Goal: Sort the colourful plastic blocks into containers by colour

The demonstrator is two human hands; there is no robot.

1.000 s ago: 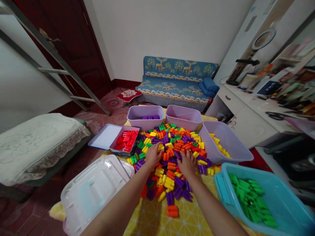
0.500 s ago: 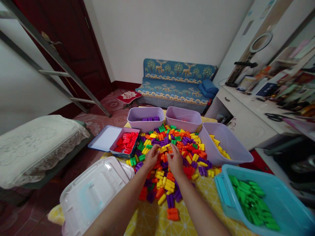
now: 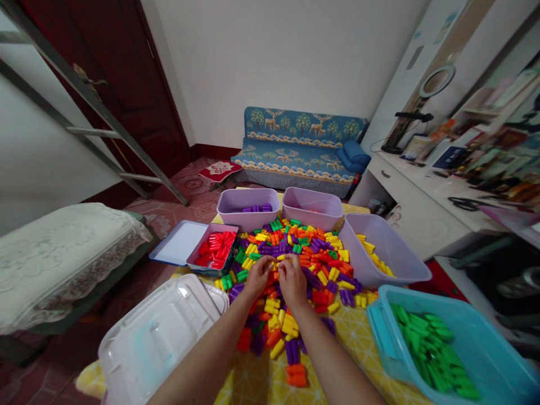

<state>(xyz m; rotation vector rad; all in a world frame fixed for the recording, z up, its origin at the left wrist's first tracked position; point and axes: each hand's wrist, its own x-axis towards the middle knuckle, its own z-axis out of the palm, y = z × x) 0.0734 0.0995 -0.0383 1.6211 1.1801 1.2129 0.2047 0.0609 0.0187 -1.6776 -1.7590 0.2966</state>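
My left hand (image 3: 259, 277) and my right hand (image 3: 292, 281) are close together over a heap of plastic toy blocks (image 3: 291, 324). Fingers on both hands are curled in, and a yellow toy block (image 3: 281, 258) shows between the fingertips; part of it is hidden. The heap mixes yellow, purple, orange, red and green pieces shaped like joined tubes. Beyond my hands stand a lilac bin with purple blocks (image 3: 258, 208) and another lilac bin (image 3: 313, 211) with little visible inside. To the right, a third lilac bin (image 3: 400, 253) contains yellow blocks (image 3: 375, 256).
At right, a turquoise bin (image 3: 489, 332) contains green blocks (image 3: 434, 346). An open tin (image 3: 179, 242) of red blocks (image 3: 216, 249) lies left, near a clear plastic lid (image 3: 156, 332). The yellow cloth (image 3: 350, 343) covers the table; a blue sofa (image 3: 295, 149) stands behind.
My hands have drawn closer together, with the yellow block now mostly hidden by the fingers. The view has shifted slightly; the bins and tin stay in place.
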